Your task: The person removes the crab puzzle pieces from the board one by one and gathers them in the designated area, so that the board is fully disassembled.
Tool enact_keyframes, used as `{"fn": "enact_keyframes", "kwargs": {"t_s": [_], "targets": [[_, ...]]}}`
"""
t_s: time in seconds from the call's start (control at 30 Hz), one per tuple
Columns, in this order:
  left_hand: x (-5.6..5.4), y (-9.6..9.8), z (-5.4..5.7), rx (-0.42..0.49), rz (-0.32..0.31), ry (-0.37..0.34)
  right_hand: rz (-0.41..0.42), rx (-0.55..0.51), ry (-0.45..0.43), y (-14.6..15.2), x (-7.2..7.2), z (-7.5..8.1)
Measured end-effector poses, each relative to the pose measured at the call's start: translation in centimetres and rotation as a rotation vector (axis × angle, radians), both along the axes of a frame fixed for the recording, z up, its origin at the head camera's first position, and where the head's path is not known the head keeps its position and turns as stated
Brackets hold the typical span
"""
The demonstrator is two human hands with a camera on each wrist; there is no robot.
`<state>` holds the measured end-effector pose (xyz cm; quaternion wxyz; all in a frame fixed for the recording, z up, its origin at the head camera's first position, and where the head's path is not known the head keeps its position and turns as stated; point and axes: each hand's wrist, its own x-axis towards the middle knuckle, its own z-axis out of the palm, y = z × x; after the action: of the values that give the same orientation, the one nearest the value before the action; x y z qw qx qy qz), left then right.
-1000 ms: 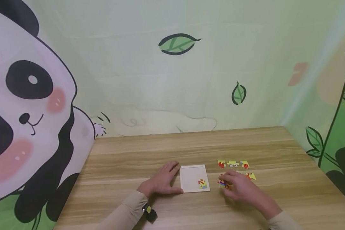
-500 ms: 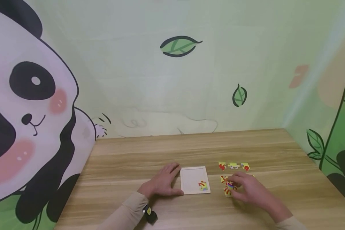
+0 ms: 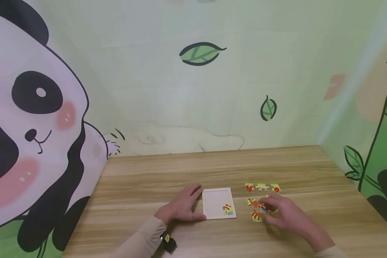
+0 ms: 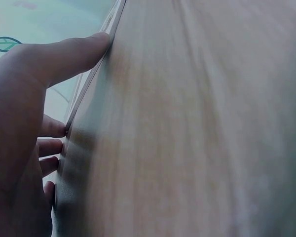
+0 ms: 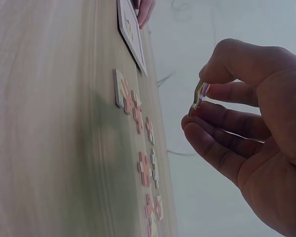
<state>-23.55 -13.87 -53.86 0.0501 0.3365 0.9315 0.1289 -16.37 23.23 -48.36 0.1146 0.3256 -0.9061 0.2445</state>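
Observation:
My left hand (image 3: 182, 205) rests on the table at the left side of a white puzzle tray (image 3: 214, 202), its thumb and fingertips touching the edge. One red-and-yellow puzzle piece (image 3: 227, 209) lies in the tray's lower right corner. To the right, my right hand (image 3: 287, 215) pinches a puzzle piece (image 5: 200, 97) with purple and red on it, between thumb and fingers. In the right wrist view this piece is tilted nearly edge-on and held above the table. Just left of that hand lie a red-and-yellow corner piece (image 3: 256, 216) and an orange-red piece (image 3: 251, 202).
A row of three puzzle pieces (image 3: 262, 187) lies behind the right hand. More loose pieces (image 5: 144, 169) show in the right wrist view, partly hidden in the head view. The wooden table (image 3: 148, 172) meets a wall covering (image 3: 148, 89) printed with a panda and leaves.
My right hand has moved right with the purple-marked piece, uncovering the loose pieces to its left. My left hand has stayed against the tray.

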Motion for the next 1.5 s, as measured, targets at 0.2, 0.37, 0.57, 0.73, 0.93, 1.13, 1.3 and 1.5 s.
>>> {"fn": "enact_keyframes", "kwargs": {"t_s": [0.2,0.37,0.57,0.73,0.93,1.13,1.3,1.5], "targets": [[0.0,0.0,-0.2,-0.003,0.001,-0.01,0.011,-0.018,0.04,0.7,0.0,-0.6],[-0.2,-0.1,-0.4,0.0,-0.001,0.0,-0.007,-0.006,0.016,1.0,0.1,-0.9],[-0.2,-0.1,-0.3,-0.002,-0.002,-0.005,-0.019,-0.009,0.016,1.3,0.4,-1.1],[-0.2,-0.1,-0.3,-0.004,-0.003,-0.004,-0.04,-0.037,-0.031,1.6,0.5,-1.3],[-0.1,0.0,-0.1,-0.001,-0.005,0.002,-0.062,-0.047,-0.065,1.9,0.8,-1.3],[-0.1,0.0,0.0,-0.005,-0.005,0.007,-0.085,-0.028,-0.121,2.0,1.1,-1.2],[-0.1,0.0,0.0,-0.013,-0.001,0.009,-0.109,-0.012,-0.113,2.2,1.2,-1.5],[0.0,0.0,0.0,-0.016,0.003,0.011,-0.126,0.014,-0.076,2.5,1.3,-1.8]]}}
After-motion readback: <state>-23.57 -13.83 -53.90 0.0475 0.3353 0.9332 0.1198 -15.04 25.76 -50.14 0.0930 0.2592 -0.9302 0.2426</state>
